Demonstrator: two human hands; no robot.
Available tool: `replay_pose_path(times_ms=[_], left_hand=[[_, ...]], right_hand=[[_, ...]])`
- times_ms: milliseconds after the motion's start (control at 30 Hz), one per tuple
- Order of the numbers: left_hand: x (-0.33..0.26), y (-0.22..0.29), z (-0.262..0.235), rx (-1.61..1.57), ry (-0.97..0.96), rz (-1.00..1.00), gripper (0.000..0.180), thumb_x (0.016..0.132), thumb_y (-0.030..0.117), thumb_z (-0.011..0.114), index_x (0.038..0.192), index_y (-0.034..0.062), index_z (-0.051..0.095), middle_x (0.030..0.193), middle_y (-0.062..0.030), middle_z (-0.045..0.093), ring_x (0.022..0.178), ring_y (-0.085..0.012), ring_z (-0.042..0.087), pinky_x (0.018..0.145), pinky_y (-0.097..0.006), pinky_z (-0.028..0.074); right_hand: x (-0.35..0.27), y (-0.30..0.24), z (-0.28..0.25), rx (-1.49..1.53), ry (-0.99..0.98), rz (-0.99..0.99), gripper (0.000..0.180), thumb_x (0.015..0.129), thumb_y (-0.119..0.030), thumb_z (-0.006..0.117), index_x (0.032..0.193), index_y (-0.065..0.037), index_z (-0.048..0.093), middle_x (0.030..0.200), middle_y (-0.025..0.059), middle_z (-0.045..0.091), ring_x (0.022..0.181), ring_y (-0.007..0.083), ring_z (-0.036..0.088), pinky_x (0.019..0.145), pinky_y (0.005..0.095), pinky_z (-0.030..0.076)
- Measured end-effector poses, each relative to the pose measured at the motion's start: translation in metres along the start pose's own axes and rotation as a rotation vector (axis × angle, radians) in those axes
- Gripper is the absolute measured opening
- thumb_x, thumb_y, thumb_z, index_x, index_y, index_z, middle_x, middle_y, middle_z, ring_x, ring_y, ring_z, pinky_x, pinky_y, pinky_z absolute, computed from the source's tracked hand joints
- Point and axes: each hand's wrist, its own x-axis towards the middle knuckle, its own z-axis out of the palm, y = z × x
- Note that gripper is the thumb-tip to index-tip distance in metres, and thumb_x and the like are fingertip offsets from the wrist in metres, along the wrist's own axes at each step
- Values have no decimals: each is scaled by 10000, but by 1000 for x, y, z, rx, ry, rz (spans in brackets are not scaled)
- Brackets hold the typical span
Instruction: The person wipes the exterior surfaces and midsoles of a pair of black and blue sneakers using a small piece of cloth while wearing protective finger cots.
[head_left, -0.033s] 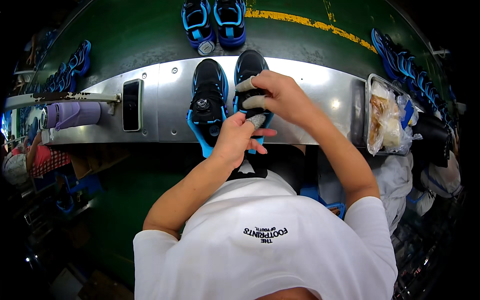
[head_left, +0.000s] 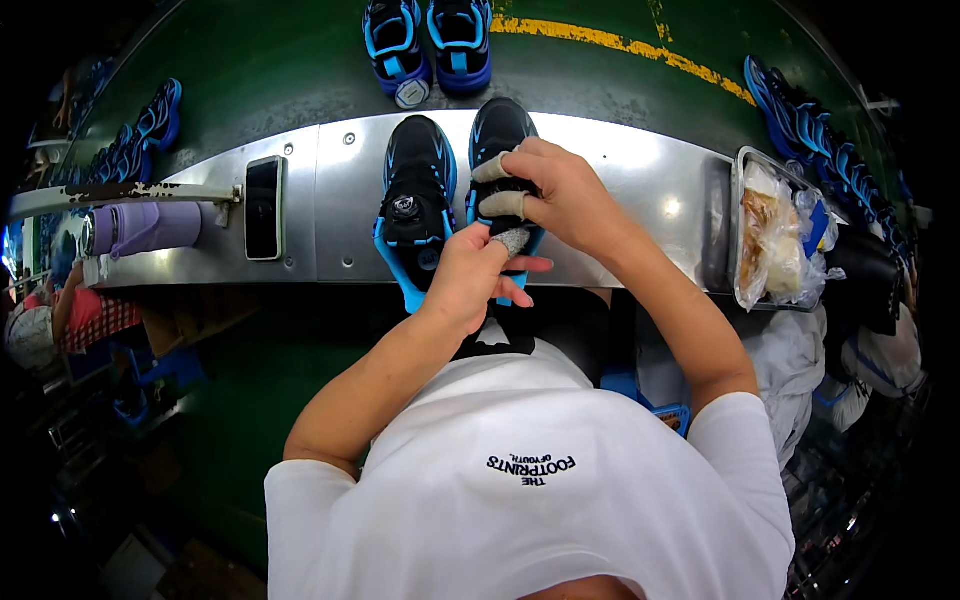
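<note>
The right-hand black shoe [head_left: 500, 140] of a black-and-blue pair lay on the metal ledge [head_left: 640, 170], toe pointing away from the person, its heel end reaching the ledge's near edge. The right hand [head_left: 560, 195] lay over its top, fingers curled down onto the upper — two of the fingers [head_left: 497, 205] wrapped in pale tape. The left hand [head_left: 470, 275] met it at the heel end, fingers bent and pinched around a small grey piece at the shoe's opening; what exactly it gripped could not be made out. Both hands were closed on the shoe rather than spread.

Just beside it, touching or nearly so, lay the left-hand shoe [head_left: 415, 195], black with blue trim and a round dial fastener on its tongue, its blue heel tab hanging over the near edge. Further left on the ledge sat a dark phone [head_left: 264, 208], and beyond that a purple bottle [head_left: 150, 228] lying on its side. Toward the right end stood a metal tray [head_left: 740, 240] holding clear plastic bags. Beyond the ledge's far edge, on the green conveyor belt [head_left: 280, 70], rested a second pair of blue shoes [head_left: 430, 45] — more blue shoes [head_left: 150, 125] lined both sides.
</note>
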Motion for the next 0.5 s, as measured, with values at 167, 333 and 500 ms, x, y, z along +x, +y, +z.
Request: replay_pose_path(times_ms=[167, 333, 500], left_hand=[[0, 3, 1, 33, -10, -24, 321, 954, 82, 420, 1234, -66, 477, 1180, -165, 579, 1030, -298, 667, 487, -283, 582], [6, 4, -2, -29, -74, -43, 339, 944, 76, 413, 1235, -85, 474, 1188, -170, 576, 1066, -308, 652, 482, -290, 586], [4, 4, 1, 22, 0, -56, 357, 940, 66, 380, 1249, -94, 464, 1209, -176, 576, 1104, -321, 634, 487, -301, 596]], right_hand=[[5, -5, -16, 395, -227, 168, 397, 764, -139, 725, 1159, -155, 689, 854, 66, 598, 786, 207, 570, 708, 329, 473], [-4, 1, 1, 96, 19, 46, 463, 775, -112, 702, 1233, -174, 667, 861, 32, 610, 753, 143, 506, 690, 285, 449], [2, 5, -10, 386, -204, 111, 443, 759, -132, 719, 1199, -161, 679, 873, 34, 602, 740, 158, 507, 672, 295, 438]])
